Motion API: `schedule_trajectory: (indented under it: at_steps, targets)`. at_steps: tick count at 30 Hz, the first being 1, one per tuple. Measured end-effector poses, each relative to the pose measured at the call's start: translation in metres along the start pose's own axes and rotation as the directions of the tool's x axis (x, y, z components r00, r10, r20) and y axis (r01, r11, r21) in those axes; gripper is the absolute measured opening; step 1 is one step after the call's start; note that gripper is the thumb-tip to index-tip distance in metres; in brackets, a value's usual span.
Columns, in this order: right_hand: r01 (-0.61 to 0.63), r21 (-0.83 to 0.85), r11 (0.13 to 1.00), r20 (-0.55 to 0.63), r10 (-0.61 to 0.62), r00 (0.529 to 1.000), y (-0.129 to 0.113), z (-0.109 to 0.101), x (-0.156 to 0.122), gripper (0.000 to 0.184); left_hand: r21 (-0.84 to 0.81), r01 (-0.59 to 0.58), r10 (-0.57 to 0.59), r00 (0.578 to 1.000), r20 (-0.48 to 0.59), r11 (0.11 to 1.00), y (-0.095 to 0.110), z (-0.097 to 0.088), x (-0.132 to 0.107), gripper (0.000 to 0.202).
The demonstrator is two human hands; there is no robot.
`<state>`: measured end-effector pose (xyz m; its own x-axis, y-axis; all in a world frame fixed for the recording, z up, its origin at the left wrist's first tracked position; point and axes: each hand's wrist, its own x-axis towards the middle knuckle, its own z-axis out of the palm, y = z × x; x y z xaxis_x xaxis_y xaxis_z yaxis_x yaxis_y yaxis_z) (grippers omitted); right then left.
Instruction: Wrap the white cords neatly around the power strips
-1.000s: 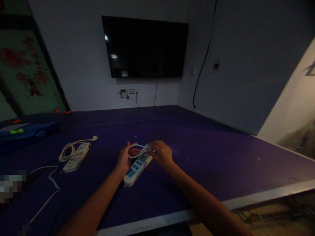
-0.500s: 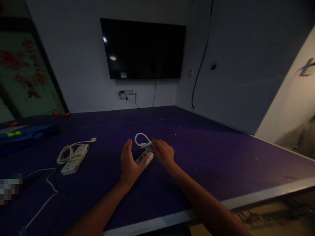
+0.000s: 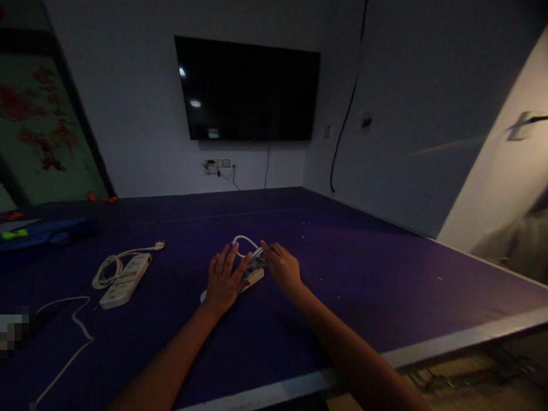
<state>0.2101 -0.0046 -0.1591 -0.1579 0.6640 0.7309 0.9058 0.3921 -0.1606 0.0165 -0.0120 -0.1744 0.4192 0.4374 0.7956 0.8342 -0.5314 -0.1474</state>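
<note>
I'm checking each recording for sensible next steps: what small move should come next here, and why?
Probably the left hand should close its fingers on the loop of white cord: the loop arches up near its fingertips, those fingers are spread over the power strip, and the right hand is at the cord's bundled part.

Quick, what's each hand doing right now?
Left hand: open, fingers spread over the power strip; whether it's touching, I can't tell.
Right hand: closed, its grip on the white cord.
</note>
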Motion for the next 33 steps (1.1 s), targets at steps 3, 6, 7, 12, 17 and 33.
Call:
schedule_trajectory:
  at_steps: [3, 6, 7, 12, 17, 33]
  targets:
    - [0.019, 0.007, 1.000, 0.019, -0.019, 1.000, 0.000, 0.002, 0.000, 0.039, -0.018, 0.006, -0.007, 1.000, -0.016, 1.000, -0.013, 0.004, 0.002, 0.061]
    - [0.035, 0.007, 0.999, 0.050, -0.036, 0.998, -0.003, 0.004, -0.002, 0.039, -0.075, 0.039, -0.043, 0.998, -0.053, 0.996, -0.013, 0.006, 0.003, 0.067]
    - [0.044, 0.003, 0.999, 0.060, -0.045, 0.997, -0.004, 0.004, -0.002, 0.039, -0.102, 0.039, -0.046, 0.997, -0.068, 0.994, -0.011, 0.005, 0.003, 0.070]
    - [0.110, -0.022, 0.994, 0.092, -0.108, 0.990, -0.012, 0.002, -0.005, 0.037, -0.183, 0.078, -0.102, 0.987, -0.127, 0.980, 0.004, 0.006, 0.002, 0.081]
    - [0.150, -0.049, 0.987, 0.129, -0.142, 0.981, -0.018, 0.002, -0.008, 0.035, -0.197, 0.124, -0.155, 0.976, -0.150, 0.973, 0.002, 0.011, 0.000, 0.079]
    - [0.125, -0.105, 0.987, 0.229, -0.099, 0.968, -0.022, -0.003, -0.006, 0.034, -0.322, 0.183, -0.241, 0.959, -0.150, 0.929, -0.017, 0.030, -0.006, 0.067]
